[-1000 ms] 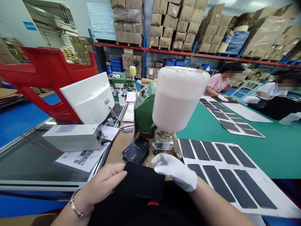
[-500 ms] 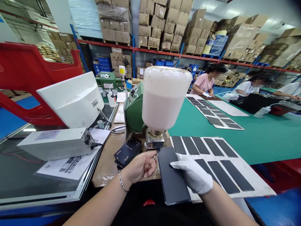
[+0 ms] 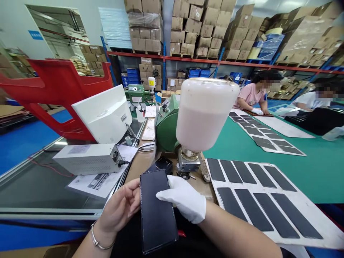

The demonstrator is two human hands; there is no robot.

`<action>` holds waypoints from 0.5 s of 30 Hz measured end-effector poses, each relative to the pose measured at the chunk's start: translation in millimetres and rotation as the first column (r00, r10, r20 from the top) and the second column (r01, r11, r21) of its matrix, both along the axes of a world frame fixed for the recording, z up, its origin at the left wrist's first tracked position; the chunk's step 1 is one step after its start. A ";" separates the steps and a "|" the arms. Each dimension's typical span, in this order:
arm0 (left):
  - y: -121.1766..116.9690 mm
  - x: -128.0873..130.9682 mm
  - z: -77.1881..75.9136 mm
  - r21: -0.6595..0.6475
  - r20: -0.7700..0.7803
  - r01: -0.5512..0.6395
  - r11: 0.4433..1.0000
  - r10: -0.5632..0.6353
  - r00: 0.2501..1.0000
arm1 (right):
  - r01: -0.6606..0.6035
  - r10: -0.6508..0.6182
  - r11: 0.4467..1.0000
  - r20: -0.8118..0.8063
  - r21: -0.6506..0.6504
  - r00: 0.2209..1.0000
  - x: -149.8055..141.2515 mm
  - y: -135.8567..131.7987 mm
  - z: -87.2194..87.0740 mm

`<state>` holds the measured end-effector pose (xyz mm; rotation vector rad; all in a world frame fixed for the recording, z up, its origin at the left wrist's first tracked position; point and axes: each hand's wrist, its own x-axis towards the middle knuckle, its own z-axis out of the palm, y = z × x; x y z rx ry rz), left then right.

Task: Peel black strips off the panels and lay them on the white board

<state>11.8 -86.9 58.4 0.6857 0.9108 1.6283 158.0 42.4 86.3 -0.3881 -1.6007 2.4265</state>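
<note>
A flat black rectangular panel [image 3: 157, 215] lies lengthwise in front of me, held between both hands. My bare left hand [image 3: 119, 209], with a bracelet at the wrist, grips its left edge with curled fingers. My white-gloved right hand [image 3: 184, 199] rests on its upper right part with fingers closed over the edge. Just beyond stands a dispenser with a large white jar [image 3: 204, 111] on a metal nozzle block [image 3: 188, 163]. A stack of similar black panels [image 3: 162, 165] lies behind the held one.
A white board with rows of black strips [image 3: 258, 193] lies at my right on the green table [image 3: 309, 168]. A grey power unit [image 3: 90, 159], a white monitor [image 3: 103, 114] and a green machine [image 3: 166, 125] stand at left. Two other people work at the far right.
The black panel has moved left from beside the nozzle and nearer to me. My left hand has opened from a fist near the nozzle to a grip on the panel's left edge.
</note>
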 end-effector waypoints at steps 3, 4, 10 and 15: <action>1.8 6.6 -1.9 -0.014 -0.034 0.038 0.999 -0.038 0.999 | -0.079 0.082 0.989 -0.021 0.125 0.996 13.3 8.8 -2.0; 5.3 10.4 -4.3 -0.014 -0.037 0.060 0.998 -0.060 0.997 | -0.112 0.114 0.981 -0.005 0.157 0.993 21.6 14.1 -3.5; 40.1 45.3 -27.8 -0.083 -0.085 0.244 0.966 -0.250 0.964 | -0.128 0.036 0.891 0.213 0.435 0.976 106.2 81.7 -28.5; 69.7 89.3 -41.3 -0.285 -0.142 0.385 0.878 -0.436 0.889 | -0.060 -0.584 0.585 0.472 0.809 0.660 232.1 183.7 -54.4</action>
